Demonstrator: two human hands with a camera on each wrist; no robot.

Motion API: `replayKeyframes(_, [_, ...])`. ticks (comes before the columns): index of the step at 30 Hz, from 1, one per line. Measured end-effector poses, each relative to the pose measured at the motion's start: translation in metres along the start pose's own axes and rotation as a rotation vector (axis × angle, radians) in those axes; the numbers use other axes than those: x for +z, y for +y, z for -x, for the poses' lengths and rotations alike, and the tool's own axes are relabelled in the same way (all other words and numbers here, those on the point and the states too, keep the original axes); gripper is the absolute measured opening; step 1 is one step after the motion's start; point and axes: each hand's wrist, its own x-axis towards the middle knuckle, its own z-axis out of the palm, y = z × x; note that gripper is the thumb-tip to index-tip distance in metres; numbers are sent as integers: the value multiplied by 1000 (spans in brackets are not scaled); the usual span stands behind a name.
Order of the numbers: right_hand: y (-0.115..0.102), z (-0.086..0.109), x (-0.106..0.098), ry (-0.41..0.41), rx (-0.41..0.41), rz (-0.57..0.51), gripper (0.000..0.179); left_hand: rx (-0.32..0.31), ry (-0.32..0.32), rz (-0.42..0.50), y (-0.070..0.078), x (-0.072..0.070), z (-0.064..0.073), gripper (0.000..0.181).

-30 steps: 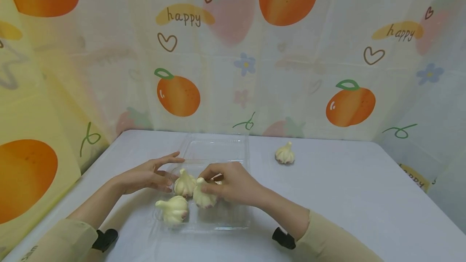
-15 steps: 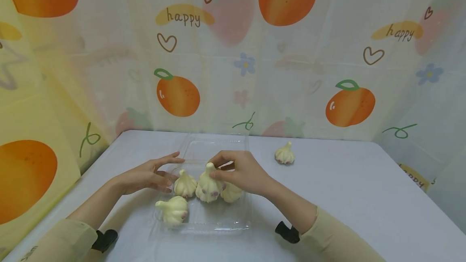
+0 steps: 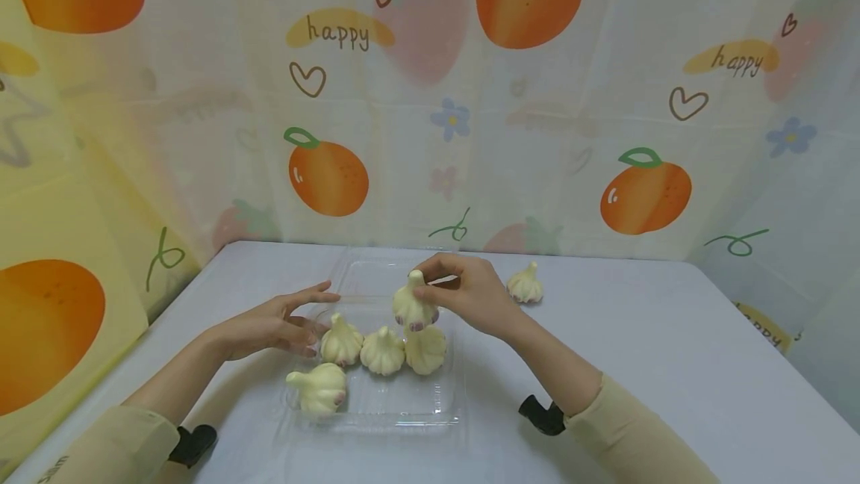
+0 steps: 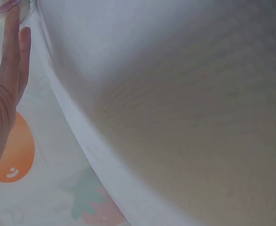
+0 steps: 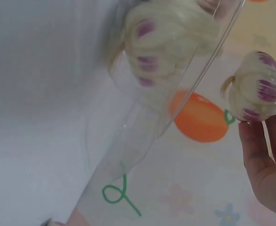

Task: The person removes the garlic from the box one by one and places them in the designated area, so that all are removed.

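My right hand (image 3: 473,293) pinches a garlic bulb (image 3: 414,305) by its stem between thumb and fingers. That bulb is held upright above the clear plastic container (image 3: 403,418); its purple-streaked base shows in the right wrist view. Inside the container, one garlic bulb (image 3: 341,340) stands at the left, another (image 3: 383,352) in the middle and a third (image 3: 426,351) at the right. A further bulb (image 3: 321,388) lies on its side at the front left. Fingers extended, my left hand (image 3: 272,323) rests at the container's left edge, near the left bulb.
The container's clear lid (image 3: 376,271) lies folded back behind it. One more garlic bulb (image 3: 525,284) stands on the white table (image 3: 638,364), beyond my right hand. A fruit-printed curtain (image 3: 403,133) hangs along the table's back edge.
My right hand has risen and moved back to the right with its bulb, uncovering the middle and right bulbs in the container. The left hand stays where it was.
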Motion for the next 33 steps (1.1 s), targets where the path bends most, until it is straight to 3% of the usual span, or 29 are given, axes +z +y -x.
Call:
replayKeyframes(3, [4, -1, -7, 37, -11, 19, 15, 0, 1, 0, 1, 0, 0, 79])
replayKeyframes(10, [14, -4, -28, 104, 71, 11, 19, 7, -3, 4, -1, -1, 0, 77])
replayKeyframes(17, [29, -6, -50, 192, 66, 60, 22, 10, -7, 13, -2, 0, -1, 78])
replayKeyframes(26, [44, 0, -72, 287, 162, 125, 28, 10, -10, 13, -2, -1, -1, 78])
replayKeyframes(33, [56, 4, -92, 351, 185, 189, 29, 4, -3, 2, -1, -1, 0, 77])
